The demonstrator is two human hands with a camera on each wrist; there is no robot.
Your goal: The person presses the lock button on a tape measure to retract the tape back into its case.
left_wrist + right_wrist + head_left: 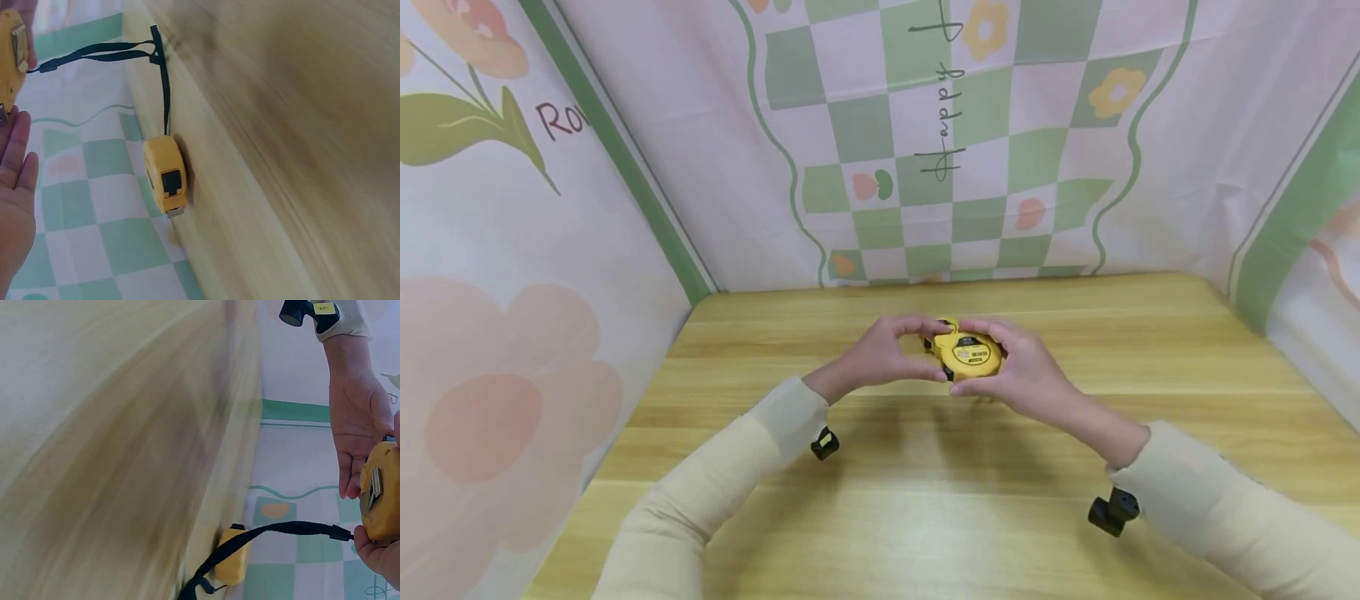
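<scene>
Both hands meet at one yellow tape measure [972, 354], held above the wooden table with its round labelled face up. My right hand [1033, 375] grips its right side, thumb at the near edge and fingers at the far edge. From the other side, my left hand [880, 354] pinches the left end between thumb and forefinger; its other fingers extend beneath in the right wrist view. A black wrist strap [281, 527] hangs from the held tape measure. A second yellow tape measure [165, 175] rests on the table beyond, partly hidden behind the first in the head view.
The light wooden table [917, 517] reaches back to a patterned cloth wall [925, 225] with green checks. Another cloth wall [535, 233] stands at the left. Each wrist carries a small black camera [1112, 510] below the sleeve.
</scene>
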